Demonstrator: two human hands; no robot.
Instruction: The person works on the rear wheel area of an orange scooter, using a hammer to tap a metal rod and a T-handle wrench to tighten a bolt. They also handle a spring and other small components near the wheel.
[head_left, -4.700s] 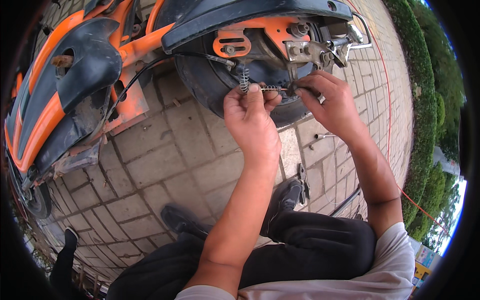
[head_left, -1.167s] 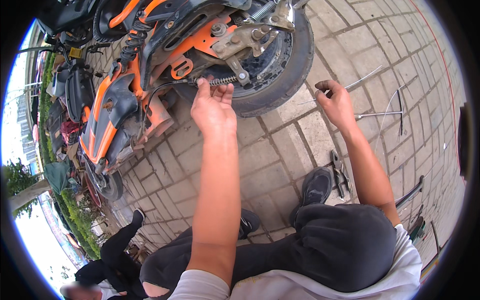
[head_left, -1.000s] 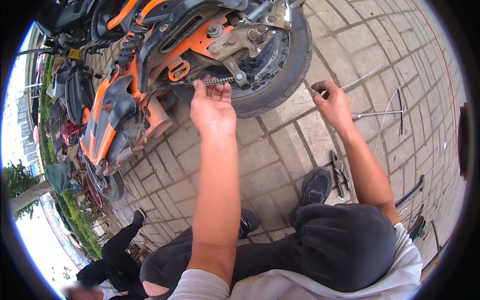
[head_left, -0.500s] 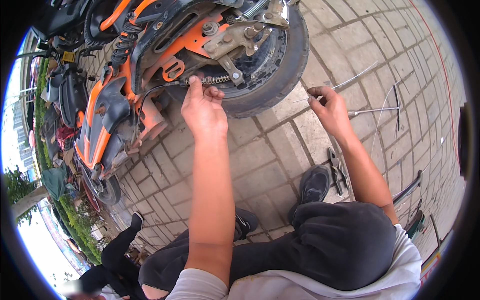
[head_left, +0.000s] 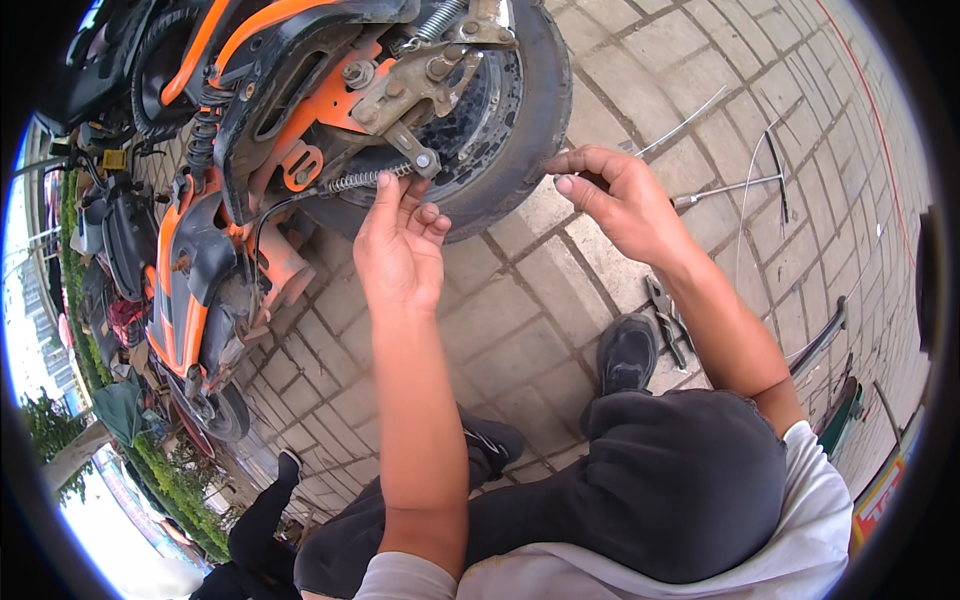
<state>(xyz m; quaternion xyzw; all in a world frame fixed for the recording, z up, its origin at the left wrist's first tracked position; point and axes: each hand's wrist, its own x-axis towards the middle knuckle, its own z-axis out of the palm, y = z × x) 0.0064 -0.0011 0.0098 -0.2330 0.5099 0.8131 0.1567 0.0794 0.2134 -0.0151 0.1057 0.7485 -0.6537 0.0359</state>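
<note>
My left hand (head_left: 403, 245) is at the underside of an orange and black motorbike, its thumb and index finger closed around a thin coil spring (head_left: 350, 182) near the lever (head_left: 425, 160) at the wheel hub. The other fingers are curled. A black cable sleeve (head_left: 268, 212) leads to the spring's far end. My right hand (head_left: 620, 205) is beside the tyre (head_left: 548, 100), thumb and index finger pinched on a thin metal wire (head_left: 685, 124) that runs out behind the hand to the upper right. The wire's end at the fingertips is hard to make out.
Pliers (head_left: 668, 325) lie on the brick paving by my right shoe (head_left: 628, 352). A T-handled tool (head_left: 730, 188) and a loose thin wire (head_left: 742, 225) lie to the right. Other parked bikes (head_left: 125, 225) stand at the left, and a person's dark-clad leg (head_left: 262, 510) shows at lower left.
My right hand has moved left, toward the wheel and my left hand, with the wire. My left fingers have shifted along the spring toward the lever. The whole view has swung slightly right.
</note>
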